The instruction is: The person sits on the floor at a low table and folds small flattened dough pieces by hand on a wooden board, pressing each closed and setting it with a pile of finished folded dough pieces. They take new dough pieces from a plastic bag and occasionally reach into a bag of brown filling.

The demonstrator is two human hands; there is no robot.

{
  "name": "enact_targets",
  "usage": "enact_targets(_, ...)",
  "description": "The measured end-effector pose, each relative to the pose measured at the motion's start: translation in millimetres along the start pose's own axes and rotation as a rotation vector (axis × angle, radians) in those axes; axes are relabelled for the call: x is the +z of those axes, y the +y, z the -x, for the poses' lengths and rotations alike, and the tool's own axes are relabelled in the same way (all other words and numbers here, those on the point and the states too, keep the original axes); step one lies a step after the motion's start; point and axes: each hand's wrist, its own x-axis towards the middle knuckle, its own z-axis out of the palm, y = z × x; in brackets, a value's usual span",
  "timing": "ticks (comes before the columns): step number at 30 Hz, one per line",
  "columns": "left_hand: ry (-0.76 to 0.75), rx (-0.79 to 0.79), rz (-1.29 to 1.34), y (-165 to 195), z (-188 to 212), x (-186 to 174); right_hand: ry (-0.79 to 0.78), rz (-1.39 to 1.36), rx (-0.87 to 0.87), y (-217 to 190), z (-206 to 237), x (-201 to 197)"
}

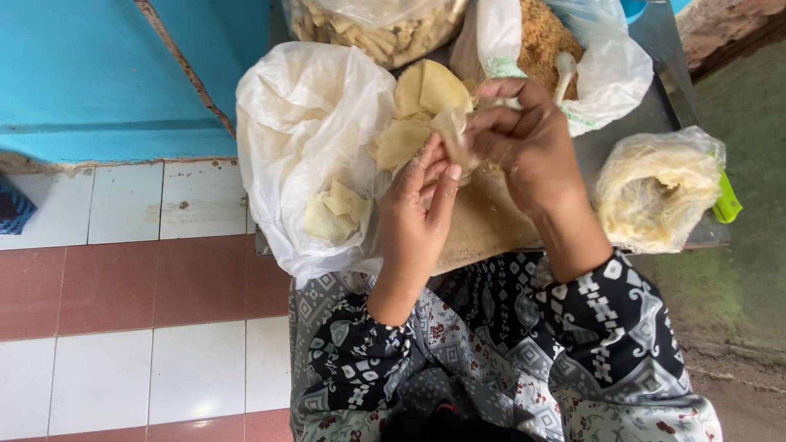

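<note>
Left hand [417, 217], right hand [524, 139] pinching pale wrapper [453, 131], bags crowding board edges

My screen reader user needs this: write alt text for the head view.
Seen from above, a person's left hand and right hand pinch a thin pale dough sheet over a wooden board. An open white plastic bag of similar sheets lies left, a wrapped roll right.

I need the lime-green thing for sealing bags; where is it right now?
In the head view, the lime-green object sits at the far right, on the table edge, tucked against the clear bag of pale wrappers.
</note>
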Motion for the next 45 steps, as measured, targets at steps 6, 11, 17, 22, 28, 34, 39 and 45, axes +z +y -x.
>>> enact_targets(6, 0.018, -0.287, 0.104, -16, 3, -6, -0.021, 0.124, 0.035, 17, 21, 9)
enact_targets(11, 0.122, -0.333, 0.327, -28, 0, -12, 0.119, -0.206, 0.052, 25, 24, 2)
enact_targets(17, 0.235, -0.362, 0.798, -20, -5, -31, 0.26, 0.5, -0.7, 9, -8, 10)
enact_targets(22, 0.154, -0.387, 0.65, 3, -5, -32, 0.111, 0.937, -0.596, 3, -16, 32)
enact_targets(28, 0.235, -0.235, 0.637, 11, 19, -5, 0.027, 0.202, 0.053, 13, 58, 44)
enact_targets(34, 0.015, -0.221, 0.459, 11, 35, 7, 0.037, -0.171, 0.048, 29, 92, 12)
enact_targets(39, -0.041, -0.136, 0.064, 9, 32, 1, 0.148, 0.114, 0.181, 9, 94, -15)
enact_targets(45, -0.187, -0.158, -0.463, 13, 24, 0, 0.399, 1.095, -0.357, -19, 122, -39)
